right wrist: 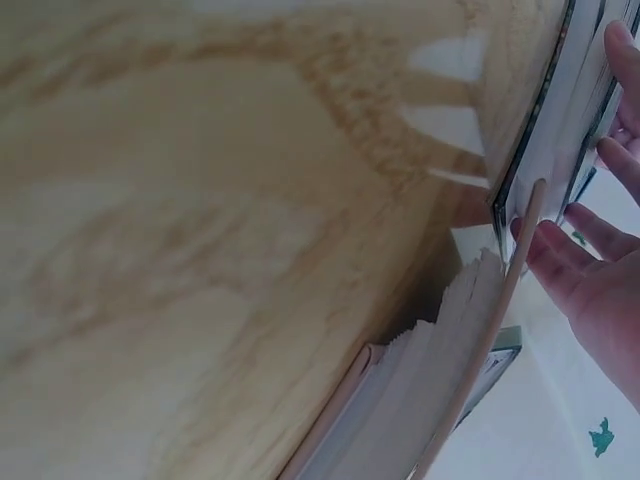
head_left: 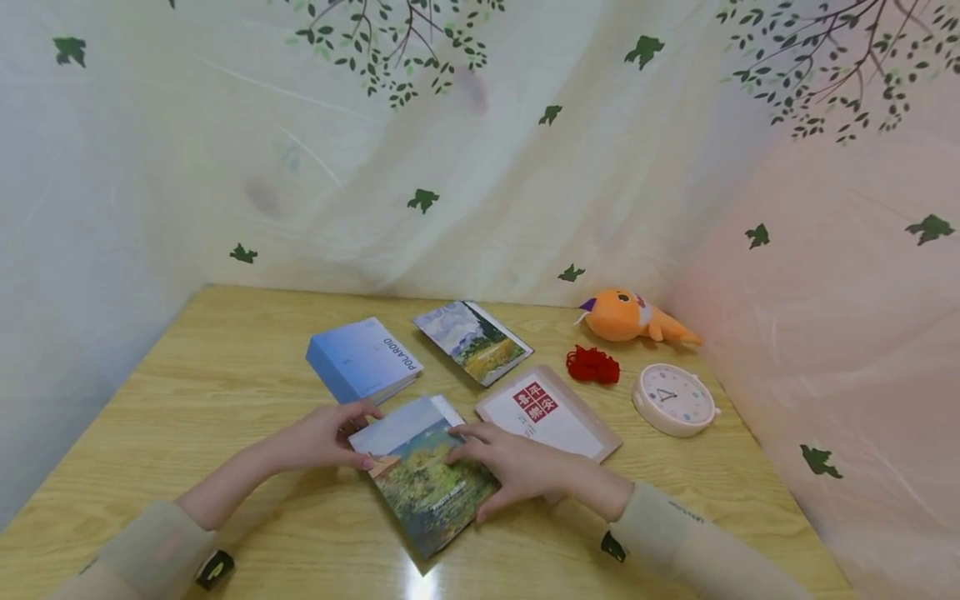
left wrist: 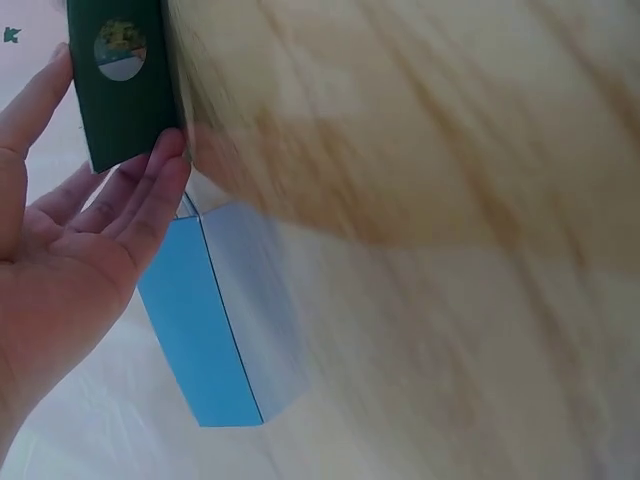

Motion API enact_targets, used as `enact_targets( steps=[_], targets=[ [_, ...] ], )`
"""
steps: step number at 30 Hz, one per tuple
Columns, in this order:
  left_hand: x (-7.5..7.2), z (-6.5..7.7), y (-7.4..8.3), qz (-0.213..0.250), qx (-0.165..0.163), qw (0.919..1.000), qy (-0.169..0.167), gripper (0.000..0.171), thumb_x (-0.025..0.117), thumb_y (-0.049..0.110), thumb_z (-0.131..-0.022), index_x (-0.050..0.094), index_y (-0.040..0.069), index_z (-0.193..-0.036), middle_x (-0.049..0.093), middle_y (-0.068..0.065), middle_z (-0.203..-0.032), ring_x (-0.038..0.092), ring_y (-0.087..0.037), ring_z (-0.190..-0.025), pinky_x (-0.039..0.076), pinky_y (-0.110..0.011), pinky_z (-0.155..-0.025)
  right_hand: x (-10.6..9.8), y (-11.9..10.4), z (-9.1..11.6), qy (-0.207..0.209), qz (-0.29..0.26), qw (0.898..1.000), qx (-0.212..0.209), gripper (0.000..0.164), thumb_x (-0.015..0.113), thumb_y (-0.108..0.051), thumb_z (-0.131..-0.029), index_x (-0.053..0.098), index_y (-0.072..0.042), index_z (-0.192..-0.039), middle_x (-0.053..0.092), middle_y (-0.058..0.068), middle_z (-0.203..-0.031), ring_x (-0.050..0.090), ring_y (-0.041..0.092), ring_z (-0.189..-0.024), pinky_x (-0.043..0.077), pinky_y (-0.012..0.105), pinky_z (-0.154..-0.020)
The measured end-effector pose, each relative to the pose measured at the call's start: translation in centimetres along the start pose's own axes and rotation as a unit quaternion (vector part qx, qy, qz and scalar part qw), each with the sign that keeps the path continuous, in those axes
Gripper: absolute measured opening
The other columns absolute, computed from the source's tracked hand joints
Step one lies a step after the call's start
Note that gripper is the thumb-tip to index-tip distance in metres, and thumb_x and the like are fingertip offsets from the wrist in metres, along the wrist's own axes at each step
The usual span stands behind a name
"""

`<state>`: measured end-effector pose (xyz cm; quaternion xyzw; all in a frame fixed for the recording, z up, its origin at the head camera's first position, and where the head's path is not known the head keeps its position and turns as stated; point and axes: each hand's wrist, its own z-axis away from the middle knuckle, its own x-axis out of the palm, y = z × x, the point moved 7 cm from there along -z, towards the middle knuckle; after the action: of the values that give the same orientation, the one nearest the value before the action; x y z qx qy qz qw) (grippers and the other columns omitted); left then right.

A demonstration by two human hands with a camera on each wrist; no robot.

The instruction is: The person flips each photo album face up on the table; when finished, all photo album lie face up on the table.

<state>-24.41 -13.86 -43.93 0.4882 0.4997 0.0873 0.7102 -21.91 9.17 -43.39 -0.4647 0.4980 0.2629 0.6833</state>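
In the head view a photo album (head_left: pixel 431 475) with a painted landscape cover lies tilted at the front middle of the table. My left hand (head_left: pixel 330 437) grips its left side, thumb by the cover's edge and fingers at the upper corner. The left wrist view shows this hand (left wrist: pixel 90 230) around the album's dark green spine (left wrist: pixel 125 90). My right hand (head_left: pixel 521 467) holds the opposite side, fingers over the cover and thumb by the lower right edge. In the right wrist view, the right hand's fingertips (right wrist: pixel 550 245) are near the page edges and a second, pale album (right wrist: pixel 470 350).
Behind lie a blue POLAROID album (head_left: pixel 367 358) and another painted album (head_left: pixel 476 342). A brown-and-white album (head_left: pixel 577 417) with red characters sits right of the hands. Farther right are red yarn (head_left: pixel 592 365), a pink clock (head_left: pixel 675 400) and an orange plush toy (head_left: pixel 622 317).
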Motion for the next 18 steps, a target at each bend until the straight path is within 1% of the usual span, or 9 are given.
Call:
enact_targets(
  steps=[2, 9, 14, 17, 18],
  targets=[
    [0.0, 0.1, 0.0, -0.010, 0.004, 0.9999, -0.008, 0.062, 0.079, 0.033, -0.076, 0.051, 0.004, -0.124, 0.062, -0.005, -0.096, 0.060, -0.011, -0.084, 0.053, -0.022, -0.069, 0.1, 0.0, 0.0, -0.002, 0.004, 1.000, -0.002, 0.077, 0.074, -0.054, -0.072, 0.044, -0.026, -0.138, 0.024, 0.008, -0.154, 0.028, 0.027, -0.139, 0.033, 0.042, -0.110],
    [0.1, 0.3, 0.1, -0.040, -0.008, 0.9987, -0.031, 0.066, 0.079, 0.035, -0.075, 0.050, 0.008, -0.128, 0.060, -0.002, -0.097, 0.057, -0.012, -0.084, 0.050, -0.023, -0.066, 0.3, -0.3, -0.1, -0.002, 0.004, 1.000, -0.013, 0.076, 0.075, -0.051, -0.073, 0.045, -0.025, -0.138, 0.024, 0.006, -0.155, 0.028, 0.025, -0.140, 0.031, 0.040, -0.111],
    [0.0, 0.4, 0.5, -0.081, -0.009, 0.9962, -0.030, 0.067, 0.079, 0.037, -0.075, 0.051, 0.010, -0.129, 0.058, 0.001, -0.096, 0.054, -0.011, -0.084, 0.046, -0.024, -0.067, 0.2, -0.5, 0.1, -0.008, -0.002, 1.000, -0.014, 0.075, 0.074, -0.050, -0.075, 0.044, -0.025, -0.139, 0.023, 0.004, -0.156, 0.027, 0.023, -0.140, 0.029, 0.039, -0.112],
    [-0.1, 0.2, 1.1, -0.111, -0.003, 0.9935, -0.024, 0.070, 0.078, 0.039, -0.075, 0.051, 0.008, -0.130, 0.058, 0.002, -0.096, 0.054, -0.012, -0.087, 0.047, -0.027, -0.071, -0.2, -0.5, 0.3, -0.014, -0.018, 1.000, -0.010, 0.073, 0.073, -0.050, -0.077, 0.044, -0.027, -0.140, 0.022, 0.003, -0.156, 0.026, 0.022, -0.141, 0.030, 0.040, -0.112],
    [-0.2, 0.2, 1.4, -0.119, 0.001, 0.9927, -0.021, 0.071, 0.078, 0.039, -0.075, 0.051, 0.007, -0.131, 0.059, 0.001, -0.098, 0.055, -0.014, -0.089, 0.048, -0.030, -0.074, -0.4, -0.5, 0.5, -0.017, -0.028, 0.999, -0.007, 0.072, 0.072, -0.049, -0.078, 0.044, -0.027, -0.140, 0.022, 0.002, -0.156, 0.027, 0.022, -0.141, 0.030, 0.040, -0.112]
  ],
)
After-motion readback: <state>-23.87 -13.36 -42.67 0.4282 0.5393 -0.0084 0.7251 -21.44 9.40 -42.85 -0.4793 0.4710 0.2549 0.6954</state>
